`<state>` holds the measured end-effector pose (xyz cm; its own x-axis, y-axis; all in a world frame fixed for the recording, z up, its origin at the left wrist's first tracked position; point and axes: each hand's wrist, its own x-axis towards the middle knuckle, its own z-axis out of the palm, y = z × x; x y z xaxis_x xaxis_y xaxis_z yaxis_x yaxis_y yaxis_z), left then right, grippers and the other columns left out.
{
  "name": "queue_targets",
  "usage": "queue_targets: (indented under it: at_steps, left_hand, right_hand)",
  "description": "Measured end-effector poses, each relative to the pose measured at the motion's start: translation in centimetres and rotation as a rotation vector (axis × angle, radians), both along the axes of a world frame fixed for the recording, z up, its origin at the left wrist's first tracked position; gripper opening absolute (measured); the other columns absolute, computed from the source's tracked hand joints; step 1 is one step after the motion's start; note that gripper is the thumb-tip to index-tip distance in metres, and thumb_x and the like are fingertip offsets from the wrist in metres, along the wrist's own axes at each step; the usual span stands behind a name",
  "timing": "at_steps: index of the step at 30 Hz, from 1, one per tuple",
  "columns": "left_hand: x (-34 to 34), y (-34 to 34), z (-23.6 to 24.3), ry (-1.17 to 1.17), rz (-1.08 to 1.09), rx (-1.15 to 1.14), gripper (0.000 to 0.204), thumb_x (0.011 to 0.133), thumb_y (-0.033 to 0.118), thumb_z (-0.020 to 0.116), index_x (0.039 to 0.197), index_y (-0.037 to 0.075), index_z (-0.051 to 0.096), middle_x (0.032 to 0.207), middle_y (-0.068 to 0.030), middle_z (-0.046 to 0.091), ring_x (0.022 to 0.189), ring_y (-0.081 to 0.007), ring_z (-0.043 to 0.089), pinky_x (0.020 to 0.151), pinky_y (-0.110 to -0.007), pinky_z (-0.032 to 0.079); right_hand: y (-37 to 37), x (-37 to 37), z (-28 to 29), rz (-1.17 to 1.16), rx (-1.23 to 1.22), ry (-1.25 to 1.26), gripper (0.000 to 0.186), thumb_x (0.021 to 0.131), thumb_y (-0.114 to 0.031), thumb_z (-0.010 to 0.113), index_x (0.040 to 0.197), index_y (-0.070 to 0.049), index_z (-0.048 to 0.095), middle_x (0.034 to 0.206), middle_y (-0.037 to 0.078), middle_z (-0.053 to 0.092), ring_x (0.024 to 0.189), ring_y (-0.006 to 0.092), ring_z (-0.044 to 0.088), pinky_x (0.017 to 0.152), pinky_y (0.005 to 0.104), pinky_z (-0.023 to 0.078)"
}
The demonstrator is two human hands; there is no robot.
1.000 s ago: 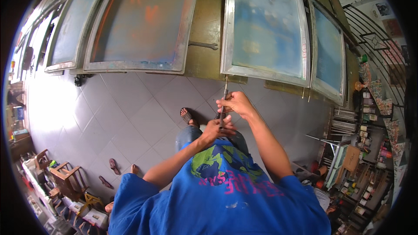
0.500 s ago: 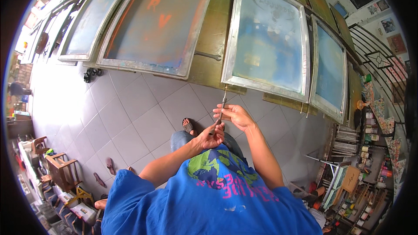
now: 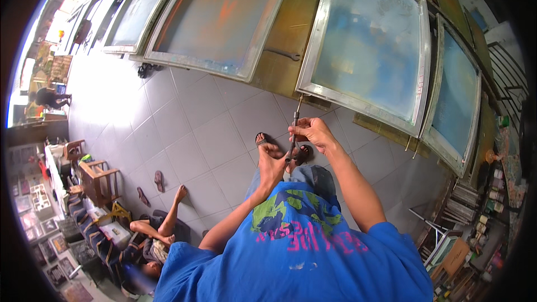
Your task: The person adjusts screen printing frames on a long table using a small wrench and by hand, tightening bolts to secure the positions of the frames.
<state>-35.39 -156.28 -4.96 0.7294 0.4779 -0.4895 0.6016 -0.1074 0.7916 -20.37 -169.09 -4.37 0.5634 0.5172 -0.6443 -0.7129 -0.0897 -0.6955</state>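
Note:
A slim dark socket wrench (image 3: 296, 116) stands between my hands, its far end meeting a thin threaded rod (image 3: 300, 101). That rod sticks out at the near left corner of a metal-framed screen with blue mesh (image 3: 366, 50). My right hand (image 3: 312, 133) pinches the wrench's shaft with thumb and fingers. Around the lower end, my left hand (image 3: 271, 163) keeps a loose hold, thumb against the wrench; its fingers are partly blurred.
More framed screens (image 3: 224, 22) line the bench on both sides. A spanner (image 3: 282, 54) lies on the board between two frames. Grey floor tiles (image 3: 212, 112) stretch below. At the lower left are a person's bare legs (image 3: 170, 218), slippers (image 3: 159, 181) and a wooden chair (image 3: 100, 179).
My left hand has loosened from a wrapped hold and shifted around the wrench's lower end. My right hand still pinches the shaft. The whole view has swung, revealing a person at lower left.

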Motion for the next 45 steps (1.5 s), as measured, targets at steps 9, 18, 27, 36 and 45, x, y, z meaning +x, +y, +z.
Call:
queue_targets:
  at_steps: [9,18,27,36,45]
  left_hand:
    - [1.2,-2.0,-1.2,-0.114,0.371,-1.089,0.064,0.102,0.057,0.041,0.129,0.0,0.055,0.104,-0.0129,0.07,0.082,-0.0248,0.07,0.067,-0.034,0.058]
    - [0.9,-0.4,-4.4,-0.163,0.619,-2.315,0.023,0.104,0.023,0.05,0.096,0.007,0.064,0.081,0.0017,0.068,0.068,-0.009,0.064,0.069,-0.028,0.055]
    - [-1.8,-1.3,1.4,-0.098,0.108,-0.762,0.036,0.103,0.034,0.054,0.117,0.0,0.053,0.096,-0.0168,0.067,0.087,-0.0249,0.071,0.075,-0.035,0.058]
    - [1.0,0.5,-2.3,-0.143,0.248,-1.447,0.037,0.105,0.039,0.049,0.114,0.005,0.062,0.092,-0.0055,0.068,0.088,-0.0166,0.068,0.077,-0.03,0.057]
    - [1.4,3.8,-5.0,0.194,0.369,-2.188,0.028,0.104,0.028,0.052,0.113,0.005,0.065,0.084,0.0035,0.071,0.076,-0.0099,0.07,0.075,-0.034,0.059]
  right_hand:
    - [0.5,-0.3,-1.6,0.056,-0.137,-0.141,0.041,0.079,-0.032,0.086,0.097,0.0,0.069,0.084,0.006,0.069,0.073,0.012,0.065,0.066,0.0261,0.051]
    - [-0.7,-0.4,-0.5,0.152,0.372,0.03,0.031,0.103,-0.02,0.057,0.124,0.001,0.059,0.118,0.015,0.067,0.105,0.0219,0.067,0.093,0.0345,0.054]
    - [-1.1,-0.7,-2.8,0.044,0.304,0.044,0.022,0.096,-0.013,0.066,0.113,0.002,0.065,0.109,0.015,0.07,0.101,0.0232,0.069,0.094,0.0345,0.057]
    - [-0.1,-1.6,-3.1,0.009,0.048,-0.214,0.022,0.086,-0.019,0.08,0.092,-0.001,0.069,0.088,0.007,0.071,0.078,0.0124,0.064,0.073,0.0278,0.052]
    - [0.0,-1.7,0.0,0.072,0.431,0.002,0.038,0.101,-0.015,0.058,0.134,0.004,0.051,0.123,0.017,0.066,0.116,0.027,0.064,0.095,0.0354,0.055]
